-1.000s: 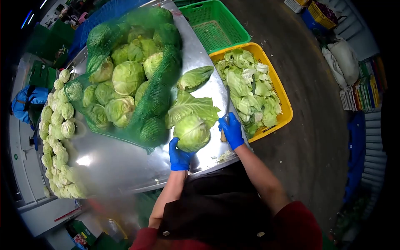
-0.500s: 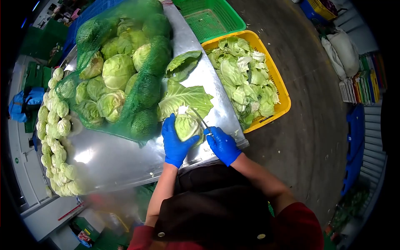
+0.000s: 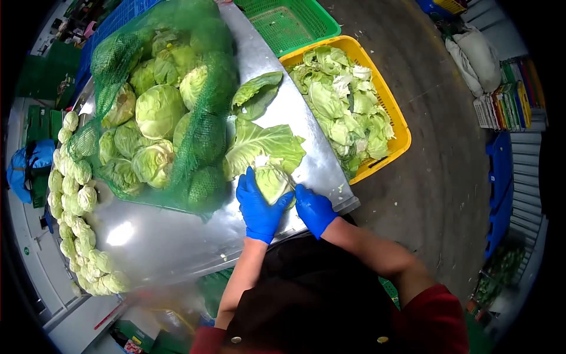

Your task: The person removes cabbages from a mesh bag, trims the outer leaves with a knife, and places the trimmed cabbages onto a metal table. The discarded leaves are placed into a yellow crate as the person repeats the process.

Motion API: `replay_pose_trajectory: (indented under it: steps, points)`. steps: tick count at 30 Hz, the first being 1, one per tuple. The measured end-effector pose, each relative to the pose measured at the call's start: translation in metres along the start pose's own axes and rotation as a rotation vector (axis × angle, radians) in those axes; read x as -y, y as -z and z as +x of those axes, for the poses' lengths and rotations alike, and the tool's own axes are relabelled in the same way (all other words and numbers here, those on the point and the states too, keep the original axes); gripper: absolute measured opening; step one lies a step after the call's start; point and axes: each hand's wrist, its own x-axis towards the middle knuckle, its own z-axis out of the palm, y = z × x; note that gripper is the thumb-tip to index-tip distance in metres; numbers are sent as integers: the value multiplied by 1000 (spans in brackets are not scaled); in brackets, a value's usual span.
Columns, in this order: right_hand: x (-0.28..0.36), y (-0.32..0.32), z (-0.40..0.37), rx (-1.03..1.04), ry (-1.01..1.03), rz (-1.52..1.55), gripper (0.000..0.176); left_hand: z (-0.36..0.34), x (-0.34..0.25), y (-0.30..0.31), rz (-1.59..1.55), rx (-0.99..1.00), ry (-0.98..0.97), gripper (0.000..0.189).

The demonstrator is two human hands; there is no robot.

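Observation:
A trimmed cabbage (image 3: 272, 183) rests on the metal table near its front edge, beside a large loose cabbage leaf (image 3: 265, 146). My blue-gloved left hand (image 3: 260, 207) is closed around the cabbage's left and near side, thumb spread across the front. At the cabbage's right side is my blue-gloved right hand (image 3: 314, 209), its fingers curled on a knife whose blade is mostly hidden now. Farther up the table lies another dark green leaf (image 3: 257, 95). To the left, a green mesh sack (image 3: 207, 127) gapes over several whole cabbages (image 3: 159, 110).
Small trimmed cabbages (image 3: 86, 199) line the left edge of the metal table (image 3: 159, 248). Against its right side stands a yellow crate (image 3: 403, 131) full of cut leaves, with a green crate (image 3: 330, 22) behind it. Blue crates (image 3: 499, 183) stand across the floor.
The knife blade, visible before along the cabbage's right side, is now mostly hidden. My right hand is nearer the cabbage. The whole view has shifted slightly.

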Motion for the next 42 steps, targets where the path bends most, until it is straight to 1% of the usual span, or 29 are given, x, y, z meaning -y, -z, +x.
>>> replay_pose_trajectory:
  steps: [2, 5, 6, 8, 10, 11, 12, 14, 15, 17, 18, 19, 20, 21, 22, 24, 25, 26, 28, 29, 30, 32, 33, 34, 36, 38, 39, 42]
  points:
    - [1, 4, 0, 5, -2, 11, 9, 0, 1, 0, 2, 8, -8, 102]
    - [-3, 4, 14, 260, -76, -86, 17, -6, 0, -2, -5, -14, -3, 101]
    - [-5, -4, 18, 263, -34, -124, 17, -7, 0, -1, -6, -35, -4, 100]
    - [-12, -10, 20, 396, -35, -152, 33, -18, 16, 3, -162, -40, 1, 103]
    - [-8, -3, 12, 227, -45, 81, 47, -27, 28, 7, -286, -62, -29, 102]
    - [-6, 4, 9, 144, -47, 195, 55, -35, 39, 7, -478, -62, 3, 103]
    - [-5, 10, 8, 272, -110, 418, 58, -46, 50, 5, -665, -63, 78, 105]
    - [2, 27, 12, 533, -241, 867, 67, -62, 52, 13, -690, -110, 91, 103]
    - [14, 42, 10, 589, -254, 814, 66, -68, 51, 18, -740, -137, 167, 102]
    - [21, 35, -8, 307, 163, 574, 62, -79, 47, 26, -843, -194, 320, 99]
    - [22, 28, -13, 186, 303, 498, 61, -82, 48, 28, -866, -214, 373, 98]
    - [26, 29, -16, 113, 305, 479, 59, -83, 50, 29, -889, -237, 423, 97]
    - [20, 23, -12, 175, 96, 577, 59, -81, 53, 30, -912, -255, 465, 96]
    - [4, 10, -8, 239, -122, 668, 59, -83, 55, 30, -825, -275, 423, 90]
    - [-15, -4, -6, 305, -344, 752, 59, -89, 64, 26, -932, -288, 460, 87]
    - [-67, -38, 8, 27, -309, 641, 61, -90, 87, 14, -1158, -308, 507, 82]
    - [-79, -26, 18, -30, -328, 622, 63, -87, 74, 21, -1315, -274, 625, 72]
    - [-86, -11, 28, -85, -346, 605, 64, -86, 79, 16, -1371, -259, 636, 62]
    - [-95, 14, 44, -2, -216, 462, 64, -66, 77, 6, -1184, -225, 522, 56]
    - [-100, 21, 49, -66, -47, 274, 66, -56, 102, -10, -932, -158, 470, 55]
    - [-90, 37, 57, -166, -35, 195, 68, -42, 89, -8, -1023, -111, 522, 58]
    - [-51, 79, 73, -374, -2, 53, 70, -19, 72, -11, -1045, -181, 517, 62]
    - [-33, 84, 84, -465, 73, 141, 71, -11, 73, -15, -1025, -195, 480, 66]
    - [-15, 84, 94, -518, 210, 254, 69, -2, 72, -19, -1018, -214, 423, 66]
    - [17, 80, 107, -221, 296, 350, 65, 4, 59, -13, -1168, -201, 573, 67]
    - [23, 45, 128, -51, 329, 200, 64, 9, 48, -10, -1305, -177, 581, 73]
    - [27, 35, 138, 277, 64, 370, 66, 8, 45, -9, -1302, -165, 562, 80]
    - [18, 29, 115, 191, 14, 657, 63, 1, 34, 9, -1134, -166, 455, 88]
